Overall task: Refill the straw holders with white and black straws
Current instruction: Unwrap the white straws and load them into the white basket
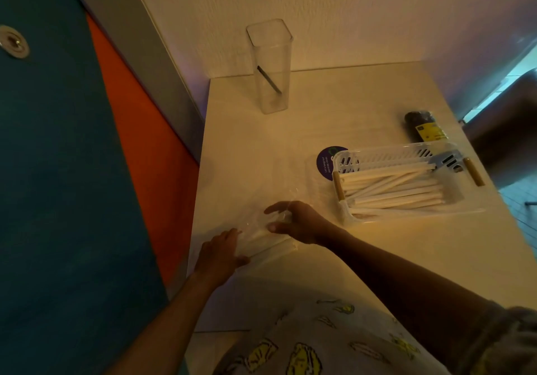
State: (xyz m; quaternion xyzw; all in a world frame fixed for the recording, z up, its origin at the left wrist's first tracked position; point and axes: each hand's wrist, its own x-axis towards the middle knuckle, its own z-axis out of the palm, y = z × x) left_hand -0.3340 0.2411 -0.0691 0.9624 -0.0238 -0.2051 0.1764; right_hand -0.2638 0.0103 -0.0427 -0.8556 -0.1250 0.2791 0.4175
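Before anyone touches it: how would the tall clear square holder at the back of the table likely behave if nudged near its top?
The clear holder looks tall and narrow on a small base, so it would probably tip rather than slide. It holds only one black straw, so it is likely light. Its smooth walls may be slippery.

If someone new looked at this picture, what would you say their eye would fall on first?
Probably the two hands at the near edge of the table: the left hand and right hand both hold a clear plastic pack of white straws. To the right lies a white basket filled with loose white straws. At the back by the wall stands a tall clear holder with a single black straw leaning inside.
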